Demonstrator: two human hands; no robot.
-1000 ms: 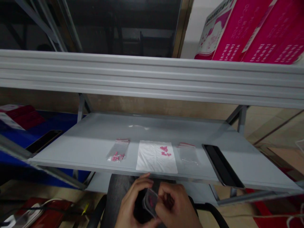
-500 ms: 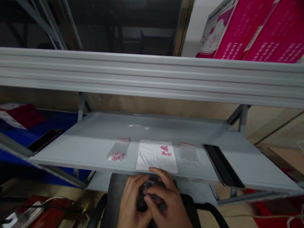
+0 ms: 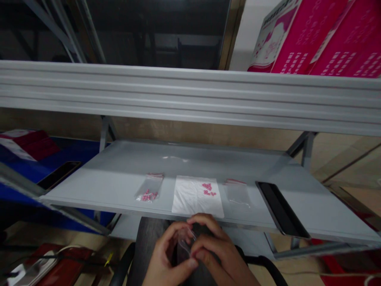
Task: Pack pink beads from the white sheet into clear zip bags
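Observation:
Both my hands are at the bottom middle of the view, just below the front edge of a grey shelf board (image 3: 208,159). My left hand (image 3: 168,254) and my right hand (image 3: 214,250) pinch a small clear plastic bag (image 3: 186,241) between their fingers. Its contents cannot be made out. Just beyond my fingertips lies a white sheet (image 3: 187,198) with small pink beads (image 3: 207,188) on its right half. To its left is a clear zip bag (image 3: 148,188) holding pink beads, and to its right an apparently empty clear zip bag (image 3: 237,193).
A flat black slab (image 3: 281,210) lies on the shelf at the right. A grey metal shelf beam (image 3: 190,97) runs overhead, with magenta cartons (image 3: 315,39) above it. A black phone (image 3: 59,174) lies on a blue surface at left. A dark chair (image 3: 149,238) sits below my hands.
My hands have shifted their grip and moved slightly up. The clear bag, mostly covered half a second ago, now shows between my fingers. The view has drifted a little.

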